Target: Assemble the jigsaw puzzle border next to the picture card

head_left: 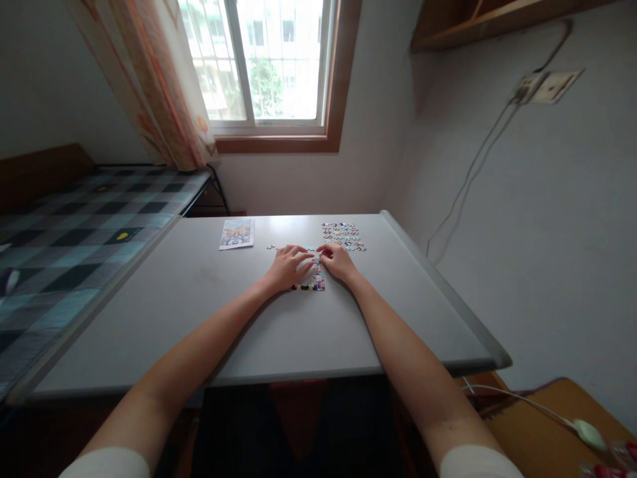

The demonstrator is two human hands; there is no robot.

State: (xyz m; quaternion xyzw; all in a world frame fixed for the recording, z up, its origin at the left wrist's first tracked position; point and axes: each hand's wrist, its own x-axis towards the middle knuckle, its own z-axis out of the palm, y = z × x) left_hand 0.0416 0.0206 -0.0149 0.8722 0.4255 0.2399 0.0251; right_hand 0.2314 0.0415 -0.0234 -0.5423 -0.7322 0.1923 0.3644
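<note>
A partly joined jigsaw puzzle [320, 282] lies on the white table, its right side and bottom row showing. My left hand [288, 267] rests over its left part with fingers spread, hiding some of it. At the puzzle's upper right, my right hand [338, 262] has thumb and forefinger drawn together; whatever is between them is too small to make out. Loose jigsaw pieces [341, 232] are laid out in rows beyond my right hand. A few more pieces [271, 247] form a line just past my left fingertips.
A printed picture sheet [237, 234] lies at the table's back left. The white table [199, 318] has a raised rim on its right side. A bed with checked cover [99, 245] stands left, a window [259, 66] behind. Cables hang from a wall socket [547, 86].
</note>
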